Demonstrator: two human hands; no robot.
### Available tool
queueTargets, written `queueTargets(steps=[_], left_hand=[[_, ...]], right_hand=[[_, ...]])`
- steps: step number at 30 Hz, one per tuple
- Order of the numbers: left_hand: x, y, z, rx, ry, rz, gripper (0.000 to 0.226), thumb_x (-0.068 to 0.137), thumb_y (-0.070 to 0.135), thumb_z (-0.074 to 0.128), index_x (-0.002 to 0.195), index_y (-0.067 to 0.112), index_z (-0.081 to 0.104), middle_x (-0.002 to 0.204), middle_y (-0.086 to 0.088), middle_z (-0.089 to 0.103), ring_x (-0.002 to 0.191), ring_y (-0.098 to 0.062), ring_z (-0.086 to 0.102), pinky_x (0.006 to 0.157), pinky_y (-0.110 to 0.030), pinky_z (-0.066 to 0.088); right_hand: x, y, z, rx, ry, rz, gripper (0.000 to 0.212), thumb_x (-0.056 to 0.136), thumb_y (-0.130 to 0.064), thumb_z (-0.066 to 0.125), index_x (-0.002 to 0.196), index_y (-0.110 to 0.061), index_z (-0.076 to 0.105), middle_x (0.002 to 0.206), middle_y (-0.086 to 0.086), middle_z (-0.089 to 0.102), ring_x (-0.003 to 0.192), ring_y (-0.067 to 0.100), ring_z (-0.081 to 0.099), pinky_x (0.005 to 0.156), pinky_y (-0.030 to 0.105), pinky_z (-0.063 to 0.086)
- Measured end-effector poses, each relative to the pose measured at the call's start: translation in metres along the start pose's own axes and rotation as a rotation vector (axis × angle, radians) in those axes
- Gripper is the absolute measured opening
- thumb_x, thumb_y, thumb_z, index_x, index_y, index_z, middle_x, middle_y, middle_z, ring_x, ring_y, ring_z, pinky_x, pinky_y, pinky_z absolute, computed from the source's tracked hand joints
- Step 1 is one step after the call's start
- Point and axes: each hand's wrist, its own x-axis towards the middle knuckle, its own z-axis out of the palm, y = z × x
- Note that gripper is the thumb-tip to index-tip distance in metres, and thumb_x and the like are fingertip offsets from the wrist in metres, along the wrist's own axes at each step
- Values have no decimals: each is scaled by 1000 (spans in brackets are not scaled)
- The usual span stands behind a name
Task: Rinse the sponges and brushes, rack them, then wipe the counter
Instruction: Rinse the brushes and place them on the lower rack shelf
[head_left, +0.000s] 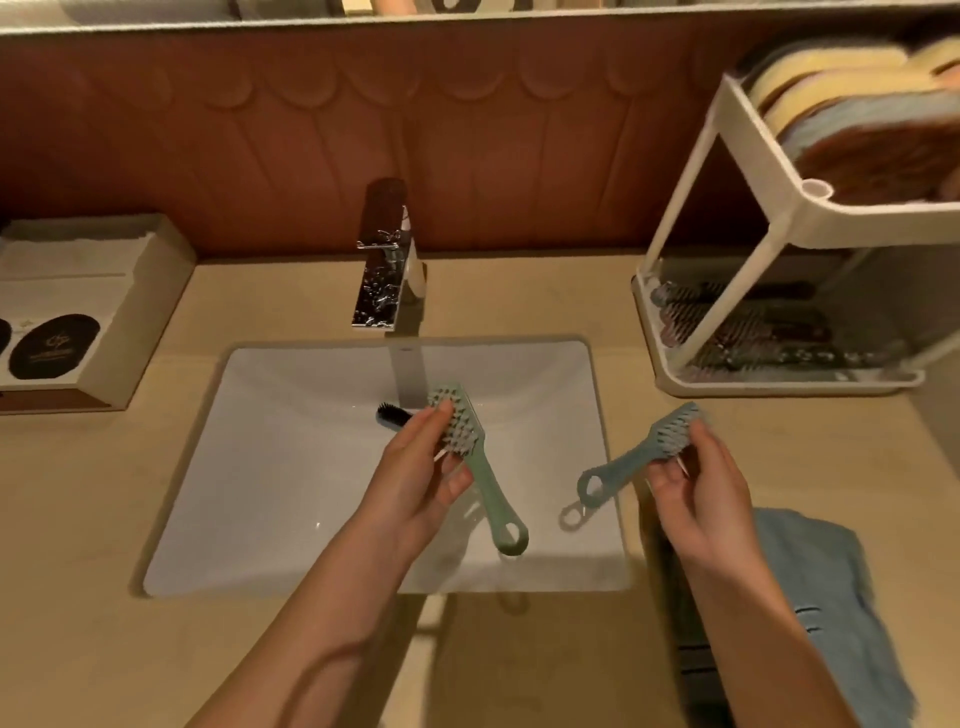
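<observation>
My left hand (421, 473) grips a green brush (485, 470) by its bristle head, over the white sink (270, 467), its handle pointing toward me. My right hand (701, 483) holds a blue brush (631, 460) by its head at the sink's right edge, handle pointing left. A small dark brush (389, 415) lies in the basin behind my left hand. The two-tier rack (779, 208) stands at the back right, with sponges (831, 78) on its top tier and dark brushes (753, 332) on the bottom one. A blue cloth (826, 587) lies on the counter under my right forearm.
A chrome faucet (387, 270) stands behind the sink; I cannot tell if water runs. A beige box (104, 306) with dark oval items sits at the far left. The tan counter (104, 519) surrounds the basin, with a brown backsplash behind.
</observation>
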Motion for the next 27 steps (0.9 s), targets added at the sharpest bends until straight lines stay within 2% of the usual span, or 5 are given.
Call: queueTargets(steps=[3, 10, 15, 17, 27], left_hand=[[4, -17, 29, -12, -23, -56, 10, 91, 20, 54, 93, 15, 62, 72, -1, 65, 67, -12, 63, 75, -32, 56], [19, -47, 89, -1, -57, -129, 12, 91, 21, 56, 93, 12, 63, 64, -1, 69, 60, -12, 68, 62, -31, 60], [32, -53, 117, 39, -28, -106, 10, 91, 22, 56, 89, 15, 63, 62, 1, 68, 68, -14, 64, 64, -31, 58], [37, -54, 127, 74, -7, -90, 11, 91, 23, 56, 86, 16, 63, 61, 3, 68, 70, -13, 62, 68, -31, 58], [48, -61, 149, 108, 51, -58, 12, 91, 24, 56, 83, 16, 61, 76, -4, 65, 74, -16, 62, 78, -33, 53]], right_hand=[[33, -1, -39, 35, 125, 66, 56, 88, -6, 54, 140, -4, 34, 142, 17, 40, 131, 30, 40, 110, 47, 34], [84, -46, -103, -40, 132, 2, 49, 85, -21, 61, 131, -9, 49, 132, 14, 53, 125, 25, 49, 106, 40, 41], [141, -96, -118, 151, 271, 131, 3, 89, -11, 58, 92, -12, 60, 89, 4, 62, 78, 9, 60, 76, 21, 49], [167, -106, -124, 42, 311, 93, 5, 87, -13, 62, 89, -14, 58, 92, 5, 62, 81, 13, 61, 70, 21, 52], [289, -98, -151, -465, 165, 54, 75, 71, -55, 63, 135, -24, 43, 143, 4, 44, 130, 30, 42, 109, 46, 35]])
